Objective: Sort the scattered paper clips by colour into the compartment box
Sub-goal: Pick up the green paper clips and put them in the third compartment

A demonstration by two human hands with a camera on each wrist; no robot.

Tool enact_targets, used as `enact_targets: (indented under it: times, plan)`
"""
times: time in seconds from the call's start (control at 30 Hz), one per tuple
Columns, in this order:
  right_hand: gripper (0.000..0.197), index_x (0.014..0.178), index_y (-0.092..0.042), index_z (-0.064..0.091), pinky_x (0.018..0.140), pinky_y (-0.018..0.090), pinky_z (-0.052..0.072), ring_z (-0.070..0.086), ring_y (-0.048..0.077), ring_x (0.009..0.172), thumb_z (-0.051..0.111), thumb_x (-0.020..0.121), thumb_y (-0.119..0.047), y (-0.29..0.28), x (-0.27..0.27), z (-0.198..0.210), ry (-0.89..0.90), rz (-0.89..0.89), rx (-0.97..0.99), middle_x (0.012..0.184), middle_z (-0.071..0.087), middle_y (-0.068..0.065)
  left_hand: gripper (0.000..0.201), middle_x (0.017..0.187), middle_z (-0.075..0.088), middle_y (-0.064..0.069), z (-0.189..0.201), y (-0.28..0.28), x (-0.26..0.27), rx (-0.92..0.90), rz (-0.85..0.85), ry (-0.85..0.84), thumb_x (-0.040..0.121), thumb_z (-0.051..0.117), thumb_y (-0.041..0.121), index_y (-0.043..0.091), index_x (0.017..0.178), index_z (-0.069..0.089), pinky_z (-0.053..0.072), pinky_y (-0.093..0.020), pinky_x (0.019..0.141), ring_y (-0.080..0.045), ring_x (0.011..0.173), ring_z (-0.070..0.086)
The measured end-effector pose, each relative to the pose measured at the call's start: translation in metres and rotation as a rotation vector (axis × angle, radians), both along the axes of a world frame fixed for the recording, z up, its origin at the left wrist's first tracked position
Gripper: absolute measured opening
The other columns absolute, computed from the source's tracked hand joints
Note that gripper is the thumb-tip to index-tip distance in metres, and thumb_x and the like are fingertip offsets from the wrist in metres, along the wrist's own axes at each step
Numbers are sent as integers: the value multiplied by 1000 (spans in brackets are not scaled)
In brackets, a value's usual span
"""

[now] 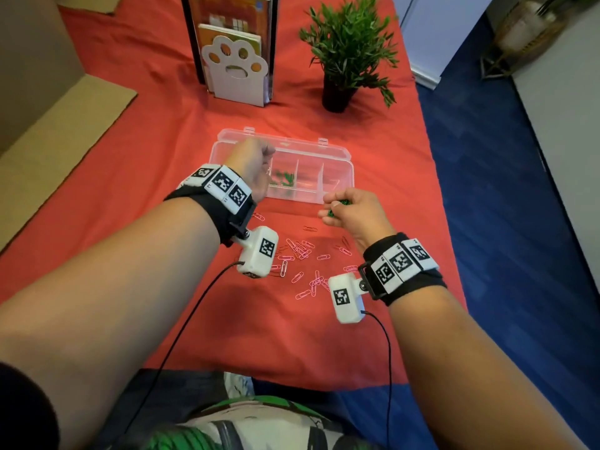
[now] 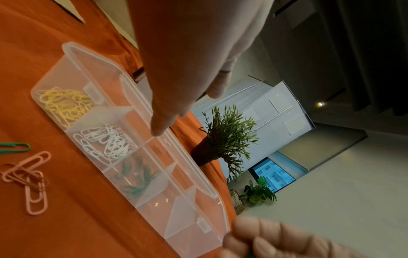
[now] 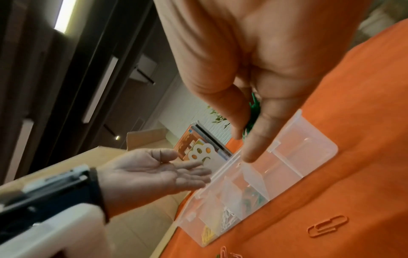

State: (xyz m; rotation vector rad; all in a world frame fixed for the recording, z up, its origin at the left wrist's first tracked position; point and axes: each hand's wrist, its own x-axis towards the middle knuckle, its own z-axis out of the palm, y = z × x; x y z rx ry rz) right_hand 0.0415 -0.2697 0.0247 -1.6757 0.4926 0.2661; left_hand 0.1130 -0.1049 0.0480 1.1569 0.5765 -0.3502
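Several green paper clips (image 1: 337, 207) bunched in the right hand (image 1: 354, 212), just short of the compartment box (image 1: 311, 164).

Right-hand fingers curl round the green bunch, near the box's front wall. Left hand (image 3: 154, 172) hovers over the box's far-left end, palm bare, fingers loosely extended, holding nothing. Box, lid open: yellow clips (image 2: 64, 103), white clips (image 2: 106, 141), green clips (image 2: 137, 176) in adjoining compartments. Pink paper clips (image 1: 305, 264) lie scattered on the red cloth (image 1: 130, 151) between both wrists. Beyond the hands: potted plant (image 1: 347, 53), paw-shaped bookend (image 1: 235, 69).
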Motion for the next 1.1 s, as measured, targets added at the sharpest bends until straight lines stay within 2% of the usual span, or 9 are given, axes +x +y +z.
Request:
enact_targets:
  times: [0.07, 0.2, 0.33, 0.4, 0.47, 0.6, 0.8, 0.97, 1.1]
  plan:
    - [19, 89, -3, 59, 62, 14, 56, 64, 13, 71, 42, 93, 5, 9, 11, -3, -44, 18, -61, 83, 58, 6, 21, 79, 47, -1, -9, 8, -3, 29, -41, -41, 88, 39, 0, 11, 85, 56, 43, -22, 72, -12, 75, 47]
    - [24, 93, -4, 61, 70, 22, 56, 64, 20, 75, 38, 94, 3, 34, 38, -1, -119, 53, -188, 78, 58, 4, 47, 112, 56, -4, -24, 23, -13, 263, -147, -161, 87, 35, -12, 9, 125, 53, 47, -17, 71, -12, 98, 54]
    - [39, 125, -7, 54, 90, 41, 53, 61, 25, 96, 35, 92, -1, 58, 61, 4, -152, 269, -438, 116, 62, 13, 39, 105, 63, 0, -36, 44, -22, 561, -126, -284, 83, 48, -8, 13, 113, 63, 49, -25, 84, -12, 95, 59]
    - [51, 134, -10, 47, 100, 41, 47, 57, 28, 115, 33, 88, 5, 65, 67, 7, -125, 355, -512, 133, 55, 13, 36, 100, 64, 0, -41, 57, -29, 716, -151, -319, 81, 48, -5, 12, 108, 65, 46, -22, 86, -12, 93, 60]
    - [53, 129, -9, 53, 103, 36, 43, 54, 26, 120, 34, 83, 10, 66, 66, 9, -177, 333, -569, 130, 58, 12, 35, 95, 65, -6, -46, 71, -37, 847, -142, -307, 80, 45, -6, 9, 104, 66, 44, -21, 82, -16, 91, 60]
    - [39, 101, -7, 68, 89, 26, 45, 57, 19, 96, 41, 80, 11, 72, 39, 2, -294, 378, -676, 109, 63, 10, 40, 105, 68, -10, -63, 100, -50, 1035, -169, -158, 77, 43, -5, 11, 106, 66, 46, -28, 85, -27, 99, 62]
    - [53, 125, -11, 57, 96, 39, 41, 47, 33, 109, 47, 76, 7, 108, 13, -46, -259, 869, -871, 114, 52, 15, 46, 122, 52, -18, -90, 128, -62, 1218, -358, 56, 79, 53, 12, 29, 122, 58, 43, -37, 102, -36, 109, 55]
    - [55, 130, -12, 48, 92, 44, 45, 45, 31, 111, 46, 77, 4, 126, 16, -60, -339, 894, -970, 119, 49, 11, 41, 118, 51, -19, -95, 124, -72, 1276, -418, -71, 83, 61, 17, 23, 123, 60, 40, -31, 97, -33, 106, 56]
    - [32, 105, -5, 53, 84, 43, 47, 48, 33, 101, 46, 75, 5, 128, 18, -64, -406, 882, -1083, 108, 48, 13, 37, 110, 58, -20, -93, 122, -71, 1340, -431, -154, 81, 65, 20, 16, 117, 64, 41, -33, 92, -34, 103, 57]
